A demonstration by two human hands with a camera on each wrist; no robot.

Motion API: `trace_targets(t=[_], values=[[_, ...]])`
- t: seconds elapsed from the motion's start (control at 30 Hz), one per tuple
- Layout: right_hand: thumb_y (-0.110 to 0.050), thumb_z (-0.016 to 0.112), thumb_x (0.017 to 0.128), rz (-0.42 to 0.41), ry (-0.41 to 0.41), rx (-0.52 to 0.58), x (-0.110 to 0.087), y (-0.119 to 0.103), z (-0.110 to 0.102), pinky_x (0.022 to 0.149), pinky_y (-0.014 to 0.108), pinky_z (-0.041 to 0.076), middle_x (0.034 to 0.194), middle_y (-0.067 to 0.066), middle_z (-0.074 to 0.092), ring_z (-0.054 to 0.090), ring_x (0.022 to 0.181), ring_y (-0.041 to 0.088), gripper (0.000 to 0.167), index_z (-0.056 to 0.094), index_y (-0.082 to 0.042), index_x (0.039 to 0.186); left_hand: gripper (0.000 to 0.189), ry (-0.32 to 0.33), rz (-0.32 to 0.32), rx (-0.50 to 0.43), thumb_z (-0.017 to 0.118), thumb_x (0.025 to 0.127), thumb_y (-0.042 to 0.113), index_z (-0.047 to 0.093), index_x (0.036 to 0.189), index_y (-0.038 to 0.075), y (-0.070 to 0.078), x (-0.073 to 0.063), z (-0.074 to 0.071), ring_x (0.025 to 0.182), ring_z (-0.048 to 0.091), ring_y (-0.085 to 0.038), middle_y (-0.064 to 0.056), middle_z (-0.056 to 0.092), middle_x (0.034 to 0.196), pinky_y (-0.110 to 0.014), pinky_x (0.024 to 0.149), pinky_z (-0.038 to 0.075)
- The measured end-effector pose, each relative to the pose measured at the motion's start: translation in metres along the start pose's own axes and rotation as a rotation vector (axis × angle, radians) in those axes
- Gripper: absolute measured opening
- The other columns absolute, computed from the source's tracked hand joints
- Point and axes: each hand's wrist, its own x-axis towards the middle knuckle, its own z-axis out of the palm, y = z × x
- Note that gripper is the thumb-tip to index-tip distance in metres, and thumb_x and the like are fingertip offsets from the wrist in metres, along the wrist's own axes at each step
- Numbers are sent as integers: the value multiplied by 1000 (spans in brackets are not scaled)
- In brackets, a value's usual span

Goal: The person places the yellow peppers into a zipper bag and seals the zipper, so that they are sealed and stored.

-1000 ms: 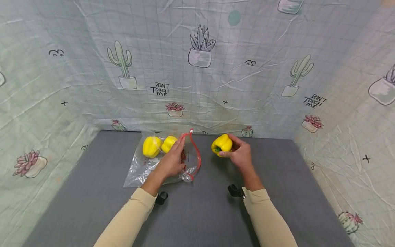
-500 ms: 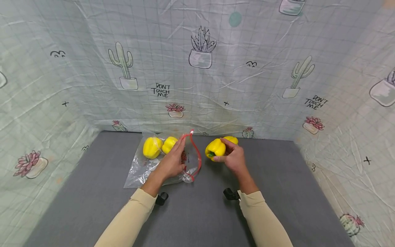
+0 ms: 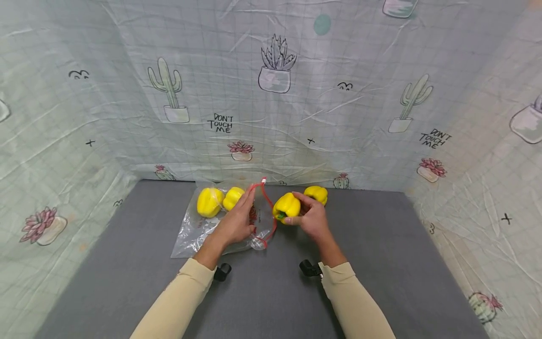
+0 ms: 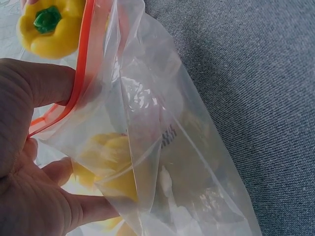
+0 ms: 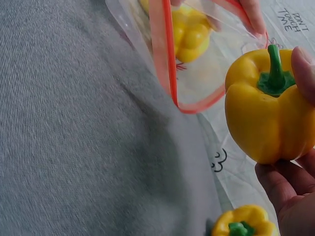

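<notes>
In the head view my right hand (image 3: 312, 217) grips a yellow bell pepper (image 3: 286, 207) at the red-edged mouth of a clear zip bag (image 3: 186, 238). Its green stem (image 5: 276, 73) shows in the right wrist view, with the thumb on top and fingers beneath. My left hand (image 3: 235, 223) lies at the bag's mouth with its fingers straight; in the left wrist view the thumb presses against the red edge (image 4: 81, 73) and the fingers spread apart. Inside the bag are two yellow bell peppers, one on the left (image 3: 210, 202) and one (image 3: 232, 197) partly behind my left hand.
Another yellow bell pepper (image 3: 316, 194) rests on the grey tabletop (image 3: 381, 263), just behind my right hand. A cloth (image 3: 338, 117) printed with cacti hangs along the table's back and sides.
My right hand has carried its bell pepper leftward to the bag's mouth, uncovering the pepper behind it. The left hand and bag have stayed in place.
</notes>
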Motion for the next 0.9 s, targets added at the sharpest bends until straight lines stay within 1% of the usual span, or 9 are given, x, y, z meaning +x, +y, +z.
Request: trace_targets(t=[0.27,0.33,0.47,0.57,0.67,0.77,0.83,0.87,0.9], values=[[7,88,75,8,-18,-14,-4,4,9,113,54,49,147,24,61,62,132,42,76,59,1,145,116,-5,0,-5,78,83,1,1,169,13,0,2,3,161,26,-29,-4,0,179,-47,114,48],[6,88,75,2,-26,-21,-6,5,12,113,54,50,147,24,61,63,131,42,75,60,0,144,117,-11,-8,-9,78,84,2,-1,169,14,0,2,3,161,26,-28,-1,-2,179,-46,114,49],[7,88,74,-12,-44,2,-6,7,18,112,55,50,146,23,62,64,130,42,75,60,0,144,115,1,-7,-14,76,84,1,-1,169,14,1,1,3,160,29,-29,-4,-1,179,-45,110,51],[6,88,75,-13,-65,9,-6,9,23,112,54,51,146,23,62,64,130,41,74,60,0,144,115,8,-5,-19,74,84,0,-1,169,14,1,1,1,160,29,-30,-5,1,179,-46,110,51],[6,88,76,-13,-82,7,-7,10,27,111,53,52,145,23,63,64,129,41,73,61,0,144,113,-1,-12,-24,72,84,-1,-1,169,15,1,0,1,159,30,-29,-4,-1,179,-46,112,50],[8,87,76,-18,-103,6,-7,10,31,108,53,54,142,24,64,66,124,41,72,62,1,142,111,-4,-11,-32,68,85,-1,-2,169,14,0,0,2,158,31,-30,-4,-3,179,-46,110,51],[9,87,75,-20,-132,19,-6,10,33,108,53,54,141,25,65,66,123,40,71,62,2,142,109,5,-5,-39,67,85,-3,-2,169,12,0,0,2,159,31,-31,-5,-3,179,-45,107,51],[9,86,75,-18,-145,23,-6,10,35,108,53,54,141,24,65,66,123,40,71,62,1,141,109,8,-3,-41,66,85,-3,-2,169,12,0,-1,3,160,29,-30,-5,-3,179,-45,108,50],[9,86,75,-18,-156,28,-5,11,36,107,52,54,141,24,65,66,123,39,71,62,1,141,108,14,0,-47,66,85,-4,-1,169,11,0,-1,3,160,29,-31,-5,-3,179,-44,106,50]])
